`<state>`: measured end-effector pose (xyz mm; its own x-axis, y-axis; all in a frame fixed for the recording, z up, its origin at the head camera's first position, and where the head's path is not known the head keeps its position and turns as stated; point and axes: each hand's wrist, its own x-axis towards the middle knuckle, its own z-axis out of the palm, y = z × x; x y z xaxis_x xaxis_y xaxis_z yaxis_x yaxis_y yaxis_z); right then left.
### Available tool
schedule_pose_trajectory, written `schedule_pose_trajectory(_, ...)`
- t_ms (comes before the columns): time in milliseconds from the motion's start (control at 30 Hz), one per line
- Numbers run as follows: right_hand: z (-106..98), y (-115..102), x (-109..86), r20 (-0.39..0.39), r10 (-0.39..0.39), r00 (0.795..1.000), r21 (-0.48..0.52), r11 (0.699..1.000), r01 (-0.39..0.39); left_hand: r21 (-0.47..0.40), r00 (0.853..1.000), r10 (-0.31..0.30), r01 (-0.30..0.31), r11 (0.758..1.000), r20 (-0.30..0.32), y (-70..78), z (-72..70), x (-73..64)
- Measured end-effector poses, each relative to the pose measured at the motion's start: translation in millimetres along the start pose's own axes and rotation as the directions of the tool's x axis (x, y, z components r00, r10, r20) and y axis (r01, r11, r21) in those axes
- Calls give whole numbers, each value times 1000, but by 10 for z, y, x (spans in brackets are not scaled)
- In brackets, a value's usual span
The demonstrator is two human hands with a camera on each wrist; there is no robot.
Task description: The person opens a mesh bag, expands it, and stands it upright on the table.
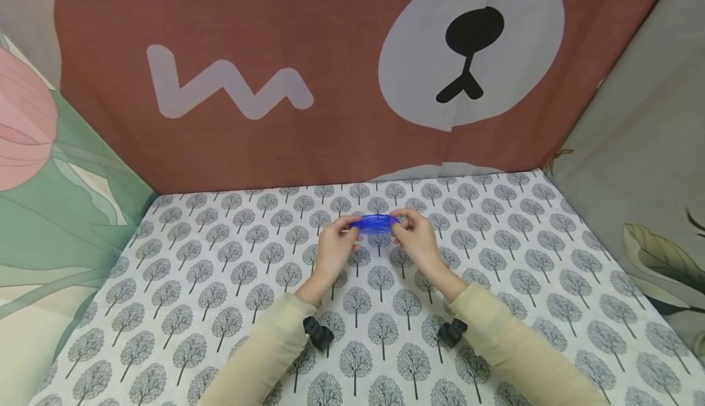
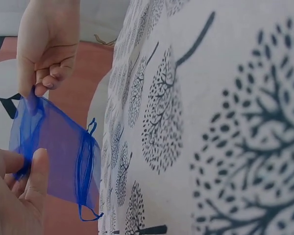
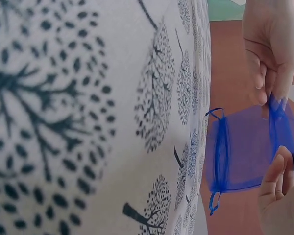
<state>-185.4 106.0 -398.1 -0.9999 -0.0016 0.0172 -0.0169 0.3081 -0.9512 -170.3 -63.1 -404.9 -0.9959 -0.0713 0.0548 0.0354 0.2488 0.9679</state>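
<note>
A sheer blue drawstring pouch (image 1: 377, 224) is stretched between the two hands above the patterned cloth. My left hand (image 1: 335, 245) pinches one upper corner between thumb and fingers, and my right hand (image 1: 420, 242) pinches the opposite one. In the left wrist view the mesh hangs from the fingers toward the cloth, its gathered band and cord loops (image 2: 83, 169) at the lower end. Folded fabric bunches along the gripped edge. The right wrist view shows the same pouch (image 3: 247, 147), see-through and flat, with a cord loop at each side.
A white cloth with grey trees (image 1: 220, 296) covers the table below the hands. Behind it stands a reddish-brown fabric backdrop (image 1: 341, 149) with a cartoon face. Floral fabric (image 1: 82, 167) hangs at the left, and more fabric (image 1: 650, 149) at the right. Small black cameras sit at both wrists.
</note>
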Motion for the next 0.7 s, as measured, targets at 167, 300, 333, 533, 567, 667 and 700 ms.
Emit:
schedule_pose_trajectory(167,-35,19,7,10,-6,1000,-10,1000,6,-11,1000,6,-6,1000,28,9,5,1)
schedule_pose_trajectory(300,-40,23,-3,36,-44,998,-29,999,46,-21,999,-9,10,1000,42,6,15,1)
schedule_pose_trajectory(333,-38,23,-8,46,-53,998,-31,998,54,-19,999,-17,17,1000,39,3,21,0)
schedule_pose_trajectory(533,-10,1,-30,86,-63,994,-59,996,69,20,998,-58,58,998,-5,-13,42,0)
schedule_pose_trajectory(567,-7,-2,-29,86,-62,994,-62,996,67,27,998,-59,59,998,-15,-14,42,2)
schedule_pose_trajectory(667,-6,-13,-22,64,-62,996,-64,996,66,58,998,-50,52,997,-36,-7,37,7)
schedule_pose_trajectory(700,-10,-13,-17,56,-62,997,-66,996,66,67,998,-43,46,997,-38,-3,35,9)
